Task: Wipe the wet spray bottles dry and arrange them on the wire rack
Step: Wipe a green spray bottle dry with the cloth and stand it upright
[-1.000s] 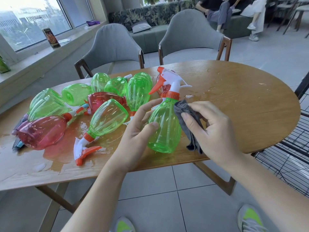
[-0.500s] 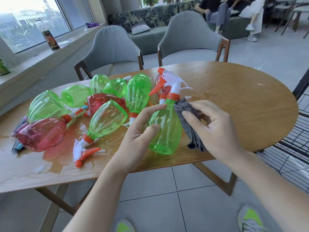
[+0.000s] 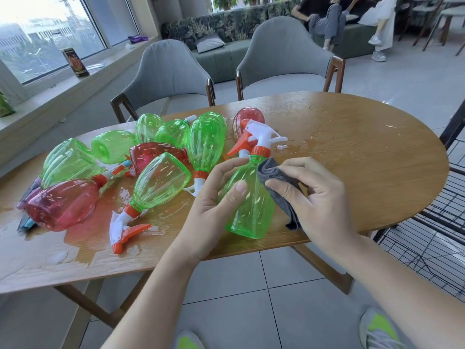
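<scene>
A person wipes down a green spray bottle (image 3: 251, 197) held upright over the near edge of a wooden table (image 3: 364, 159). The left hand (image 3: 216, 202) curls around the bottle's body, thumb pressed on its front and fingers reaching toward the neck, just below the orange-and-white trigger head (image 3: 256, 139). The right hand (image 3: 314, 197) pinches a folded grey cloth (image 3: 274, 177) flat against the bottle's right shoulder, the loose end of the cloth hanging beneath the palm.

Beyond and to the left of the left hand lies the waiting pile: green bottles (image 3: 161, 182) and red bottles (image 3: 63, 205) on their sides in pooled water (image 3: 83, 235), droplets visible on their walls. The black wire rack (image 3: 440, 222) stands on the floor to the right of the right hand, just past the table's edge; no bottles can be seen on it in this view.

Done well, the wipe likely means the left hand turning the bottle while the cloth runs from shoulder to base, then around the collar and trigger where water tends to collect. The wet plastic looks slick, so a firm hold matters, and the dried bottle is best kept clear of the puddles on its way to the rack.
</scene>
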Motion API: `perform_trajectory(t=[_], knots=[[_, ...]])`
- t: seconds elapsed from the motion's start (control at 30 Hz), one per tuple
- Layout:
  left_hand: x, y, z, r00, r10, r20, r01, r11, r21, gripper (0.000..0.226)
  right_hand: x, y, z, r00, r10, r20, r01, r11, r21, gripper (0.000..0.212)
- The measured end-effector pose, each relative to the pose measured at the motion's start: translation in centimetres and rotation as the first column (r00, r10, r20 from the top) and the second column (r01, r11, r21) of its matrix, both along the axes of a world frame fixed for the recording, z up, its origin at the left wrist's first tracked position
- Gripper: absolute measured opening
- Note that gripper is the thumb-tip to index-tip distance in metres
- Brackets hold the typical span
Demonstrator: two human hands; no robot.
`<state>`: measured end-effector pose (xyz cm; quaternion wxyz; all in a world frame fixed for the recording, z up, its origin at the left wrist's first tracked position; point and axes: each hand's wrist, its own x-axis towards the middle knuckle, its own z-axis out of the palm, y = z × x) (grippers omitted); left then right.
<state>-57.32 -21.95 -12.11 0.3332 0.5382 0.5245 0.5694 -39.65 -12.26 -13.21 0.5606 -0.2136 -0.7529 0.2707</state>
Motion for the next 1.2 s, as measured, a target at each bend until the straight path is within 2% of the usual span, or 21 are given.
perform_trajectory(t=[0.13,0.23,0.3,0.47,0.57,0.73,0.9,1.0,1.13,1.2], knots=[[0.2,-0.1,0.3,0.996,0.030,-0.083,-0.027,0.999,0.039,0.033,0.1,0.4,0.4,1.000,0.004,-0.007,-0.004,1.000,-0.011,0.022],[0.5,-0.2,0.2,0.978,0.081,-0.190,-0.062,0.992,0.107,0.037,0.0,0.5,0.8,0.998,0.023,-0.058,-0.029,0.995,-0.100,0.024],[0.6,-0.1,0.0,0.972,0.126,-0.199,-0.100,0.986,0.136,0.039,0.2,0.2,0.5,0.998,0.032,-0.060,-0.038,0.995,-0.097,0.024],[0.5,0.1,-0.5,0.968,0.171,-0.186,-0.151,0.981,0.118,0.047,0.2,-0.6,-0.3,0.998,0.043,0.047,-0.046,0.996,0.074,0.024],[0.5,0.0,-0.3,0.978,0.118,-0.173,-0.109,0.992,0.064,0.057,0.2,0.1,0.1,0.999,-0.005,0.031,0.001,0.994,0.105,0.023],[0.4,0.0,-0.3,0.975,0.089,-0.202,-0.082,0.996,0.045,0.053,0.4,-0.5,0.0,0.999,0.005,0.048,-0.013,0.987,0.160,0.023],[0.2,0.3,-0.8,0.974,0.166,-0.155,-0.158,0.986,0.059,0.046,1.1,-1.5,-1.5,0.972,0.101,0.212,-0.172,0.921,0.350,0.016],[0.7,0.1,-0.4,0.982,0.154,-0.111,-0.148,0.987,0.058,0.048,1.3,-1.8,-1.9,0.953,0.087,0.290,-0.214,0.870,0.445,0.017],[1.1,-0.2,-0.2,0.983,0.142,-0.112,-0.139,0.990,0.036,0.047,1.3,-1.5,-1.7,0.950,0.032,0.312,-0.210,0.803,0.558,0.017],[0.9,-0.4,-0.2,0.987,0.124,-0.099,-0.121,0.992,0.031,0.049,1.4,-1.1,-1.4,0.953,0.029,0.300,-0.199,0.810,0.551,0.018]])
